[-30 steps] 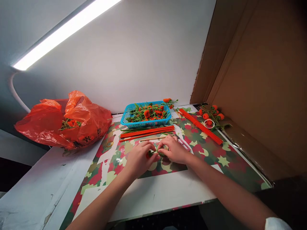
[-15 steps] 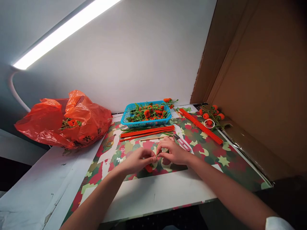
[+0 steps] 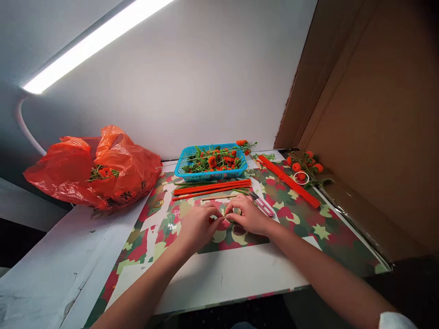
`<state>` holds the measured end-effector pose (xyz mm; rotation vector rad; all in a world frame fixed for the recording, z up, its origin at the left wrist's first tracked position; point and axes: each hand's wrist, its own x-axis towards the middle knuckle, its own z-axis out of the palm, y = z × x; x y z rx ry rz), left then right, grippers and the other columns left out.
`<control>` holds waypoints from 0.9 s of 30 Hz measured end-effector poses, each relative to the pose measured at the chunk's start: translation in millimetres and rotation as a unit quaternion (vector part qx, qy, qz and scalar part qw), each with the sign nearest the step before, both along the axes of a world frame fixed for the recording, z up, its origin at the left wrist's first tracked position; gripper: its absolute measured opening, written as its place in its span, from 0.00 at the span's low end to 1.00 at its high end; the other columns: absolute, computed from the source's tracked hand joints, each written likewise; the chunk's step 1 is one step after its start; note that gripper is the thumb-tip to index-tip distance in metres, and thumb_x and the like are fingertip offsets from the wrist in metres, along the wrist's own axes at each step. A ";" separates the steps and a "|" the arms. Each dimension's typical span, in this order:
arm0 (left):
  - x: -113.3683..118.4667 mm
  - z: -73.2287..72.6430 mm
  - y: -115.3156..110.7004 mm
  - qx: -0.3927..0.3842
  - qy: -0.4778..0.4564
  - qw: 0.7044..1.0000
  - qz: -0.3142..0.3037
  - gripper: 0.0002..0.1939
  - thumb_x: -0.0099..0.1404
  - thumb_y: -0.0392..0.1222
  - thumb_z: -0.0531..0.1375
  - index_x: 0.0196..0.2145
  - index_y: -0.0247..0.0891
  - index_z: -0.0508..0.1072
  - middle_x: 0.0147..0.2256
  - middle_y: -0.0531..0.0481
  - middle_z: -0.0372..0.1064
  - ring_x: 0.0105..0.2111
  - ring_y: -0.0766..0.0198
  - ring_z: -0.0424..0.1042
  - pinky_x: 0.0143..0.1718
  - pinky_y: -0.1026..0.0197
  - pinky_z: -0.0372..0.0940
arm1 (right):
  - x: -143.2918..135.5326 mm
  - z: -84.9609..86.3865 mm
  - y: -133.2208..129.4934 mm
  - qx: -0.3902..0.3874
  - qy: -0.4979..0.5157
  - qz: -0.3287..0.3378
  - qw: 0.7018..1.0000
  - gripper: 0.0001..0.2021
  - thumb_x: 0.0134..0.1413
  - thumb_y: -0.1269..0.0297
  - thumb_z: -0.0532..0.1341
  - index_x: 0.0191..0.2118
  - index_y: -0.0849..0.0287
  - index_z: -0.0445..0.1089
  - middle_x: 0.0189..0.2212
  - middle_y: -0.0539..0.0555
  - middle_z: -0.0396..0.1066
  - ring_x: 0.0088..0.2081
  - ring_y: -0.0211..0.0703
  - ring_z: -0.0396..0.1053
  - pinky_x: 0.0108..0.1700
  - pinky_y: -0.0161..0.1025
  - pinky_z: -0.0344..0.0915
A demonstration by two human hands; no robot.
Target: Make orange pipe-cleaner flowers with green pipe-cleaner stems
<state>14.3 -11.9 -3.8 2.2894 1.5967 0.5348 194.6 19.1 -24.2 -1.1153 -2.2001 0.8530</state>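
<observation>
Over the front of the patterned mat, my left hand [image 3: 201, 225] and my right hand [image 3: 249, 216] meet, thumbs and fingertips pinched together. Between the fingertips is a thin greenish stem [image 3: 225, 216], mostly hidden by the fingers. A bit of an orange flower [image 3: 211, 220] shows inside the curl of my left hand; the rest of it is covered. Just beyond my right hand lie pink-handled thread snips [image 3: 263, 205] and a thin wooden stick [image 3: 217, 198]. Orange pipe cleaners [image 3: 212, 187] lie across the mat behind both hands, with green ones beside them.
A blue basket [image 3: 181, 170] of orange flowers on green stems stands at the back. At left is an orange plastic bag [image 3: 137, 160] with more flowers. A bundle of orange pipe cleaners [image 3: 291, 183] lies at right, near several flowers [image 3: 297, 167] and a white ring [image 3: 296, 178]. Cardboard [image 3: 370, 137] walls the right side.
My left hand has turned and risen slightly, and the orange flower that hung below it is now mostly hidden in its curl. The fingertips remain pinched together. The view has shifted slightly.
</observation>
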 end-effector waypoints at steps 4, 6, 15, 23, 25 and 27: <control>0.9 2.5 -0.8 0.017 0.057 0.998 -0.016 0.11 0.64 0.38 0.54 0.28 0.38 0.74 0.30 0.49 0.74 0.32 0.61 0.71 0.35 0.61 0.57 | 0.7 -2.9 0.5 -0.004 -0.009 0.002 1.000 0.02 0.54 0.69 0.63 0.32 0.55 0.73 0.36 0.51 0.72 0.46 0.46 0.63 0.54 0.49 0.49; -0.4 3.6 -2.0 0.006 0.064 0.998 -0.023 0.11 0.63 0.37 0.53 0.27 0.37 0.74 0.30 0.49 0.74 0.31 0.61 0.70 0.35 0.60 0.57 | 1.6 -3.4 0.0 -0.004 -0.014 0.009 1.000 0.03 0.54 0.70 0.63 0.33 0.55 0.73 0.37 0.51 0.72 0.47 0.46 0.62 0.54 0.49 0.48; -23.2 -6.2 8.8 -0.321 -0.160 0.928 -0.099 0.20 0.62 0.56 0.55 0.29 0.35 0.73 0.25 0.51 0.71 0.24 0.66 0.66 0.25 0.66 0.58 | 3.4 1.1 -3.8 0.055 -0.010 0.073 0.996 0.05 0.57 0.71 0.61 0.30 0.56 0.69 0.32 0.48 0.73 0.42 0.43 0.61 0.47 0.46 0.48; -6.8 -3.7 4.6 -0.033 -0.055 0.998 -0.008 0.10 0.57 0.47 0.62 0.27 0.38 0.74 0.30 0.50 0.73 0.30 0.62 0.69 0.32 0.63 0.59 | 1.4 0.8 -3.3 0.049 -0.034 0.018 0.998 0.06 0.55 0.74 0.61 0.30 0.56 0.70 0.32 0.48 0.74 0.44 0.44 0.63 0.48 0.47 0.47; -3.9 -5.4 4.9 0.024 -0.005 1.000 -0.013 0.09 0.61 0.42 0.59 0.26 0.38 0.74 0.29 0.50 0.73 0.30 0.62 0.69 0.35 0.60 0.58 | 0.1 0.4 -3.2 0.039 -0.030 0.000 0.999 0.06 0.54 0.73 0.62 0.29 0.56 0.70 0.33 0.48 0.74 0.45 0.44 0.63 0.49 0.47 0.47; -2.1 -7.2 5.5 0.068 0.042 0.996 -0.029 0.09 0.63 0.39 0.56 0.27 0.38 0.74 0.30 0.50 0.74 0.32 0.61 0.70 0.39 0.58 0.57 | -1.1 -0.8 -2.9 0.024 -0.018 -0.014 0.999 0.05 0.54 0.72 0.62 0.30 0.55 0.71 0.34 0.48 0.75 0.46 0.45 0.63 0.49 0.48 0.47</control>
